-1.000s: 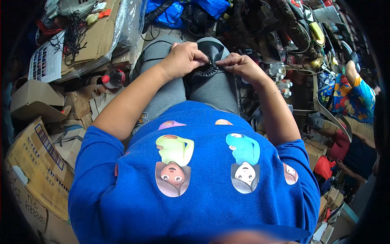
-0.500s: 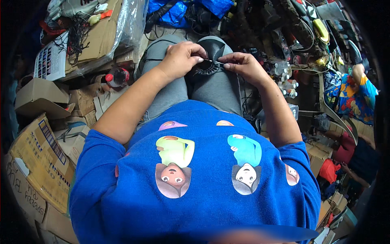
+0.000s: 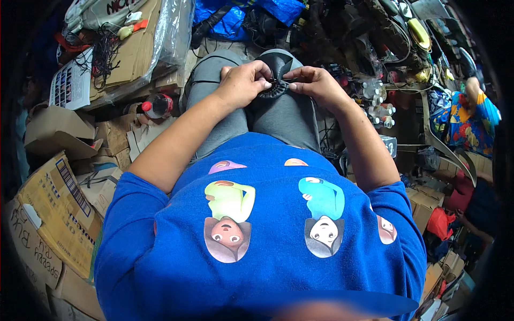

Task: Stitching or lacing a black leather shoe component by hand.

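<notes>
A black leather piece (image 3: 280,65) with a gathered, puckered rim, resembling a moccasin-style shoe upper, rests on my right thigh. My left hand (image 3: 245,83) is closed at its left edge, thumb and forefinger gripping the puckered part. On the opposite side my right hand (image 3: 316,85) pinches thumb and forefinger together close to the rim. Something thin and pale shows at those right fingertips, too small to name. Under the leather lie my grey trousers (image 3: 278,115), with a dark cord or band across the left thigh.
To the left are a cola bottle (image 3: 157,106), an open carton (image 3: 56,131) and flattened cardboard (image 3: 128,56). Several clear bottles (image 3: 377,109) stand right of my knee, near a curved strip (image 3: 450,155). Another person's arm (image 3: 472,93) and colourful clothing appear at far right.
My right hand has shifted slightly left, nearer the leather's rim. The pale thin line seen between both hands is now mostly hidden. The left hand stays nearly in place.
</notes>
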A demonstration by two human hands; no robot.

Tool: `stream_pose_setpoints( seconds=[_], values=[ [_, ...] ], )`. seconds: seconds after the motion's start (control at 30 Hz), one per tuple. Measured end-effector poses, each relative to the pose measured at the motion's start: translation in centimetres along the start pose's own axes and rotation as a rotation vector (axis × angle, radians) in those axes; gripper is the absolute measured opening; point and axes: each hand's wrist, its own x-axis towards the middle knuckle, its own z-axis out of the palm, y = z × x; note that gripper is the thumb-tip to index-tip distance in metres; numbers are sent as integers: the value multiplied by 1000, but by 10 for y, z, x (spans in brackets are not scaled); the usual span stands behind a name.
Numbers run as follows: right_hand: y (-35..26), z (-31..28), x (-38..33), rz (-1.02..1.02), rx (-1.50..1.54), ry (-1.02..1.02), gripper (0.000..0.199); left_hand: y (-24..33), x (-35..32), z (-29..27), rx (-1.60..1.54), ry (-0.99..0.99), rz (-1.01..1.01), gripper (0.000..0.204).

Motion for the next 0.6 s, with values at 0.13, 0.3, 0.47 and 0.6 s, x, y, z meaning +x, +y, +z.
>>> stream_pose_setpoints(
  seconds=[0.13,0.3,0.47,0.6],
  values=[
    [-9,1,8,-4,-110,12,16,2,7,5,-144,-86,-3,17],
    [-6,-10,11,-55,-199,-8,12,23,-1,-21,48,-54,116,11],
    [12,-25,0,-112,83,-41,14,25,-11,-31,225,18,101,12],
    [11,-16,-18,-109,-326,43,14,32,2,-31,219,-166,70,14]
  ],
)
